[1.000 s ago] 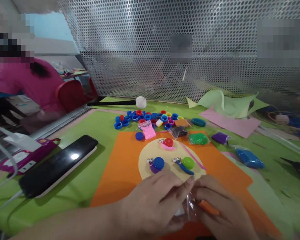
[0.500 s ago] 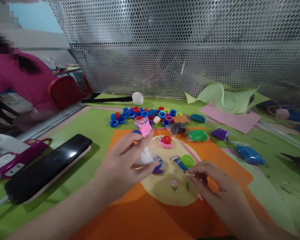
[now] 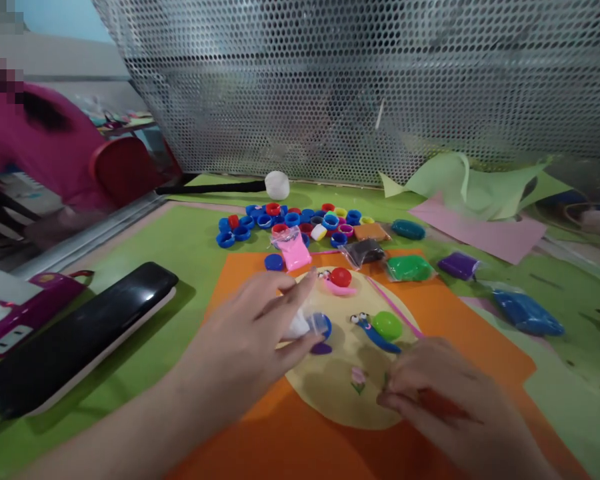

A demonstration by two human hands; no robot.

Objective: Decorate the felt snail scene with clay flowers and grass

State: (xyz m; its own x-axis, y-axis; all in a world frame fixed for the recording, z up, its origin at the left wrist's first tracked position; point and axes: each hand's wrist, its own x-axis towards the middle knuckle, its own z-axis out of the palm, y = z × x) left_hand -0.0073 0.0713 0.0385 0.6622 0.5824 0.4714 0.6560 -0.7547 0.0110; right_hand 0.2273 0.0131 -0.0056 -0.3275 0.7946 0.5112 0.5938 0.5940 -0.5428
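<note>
Now the left hand (image 3: 245,327) pinches a little clear bag with white stuff (image 3: 296,325) between thumb and fingers. The bag is over the left part of the round yellow paper (image 3: 330,403), partly in front of the blue cap snail (image 3: 326,328). The right hand (image 3: 440,393) is low at the paper's right edge. Its fingers are curled in close together, but I cannot tell if they hold anything. Near them is a pink flower (image 3: 359,377), and farther away is the green snail (image 3: 387,327). The red snail (image 3: 341,277) sits at the far side. Lots of bottle caps (image 3: 293,219) lie on the far surface (image 3: 195,233).
</note>
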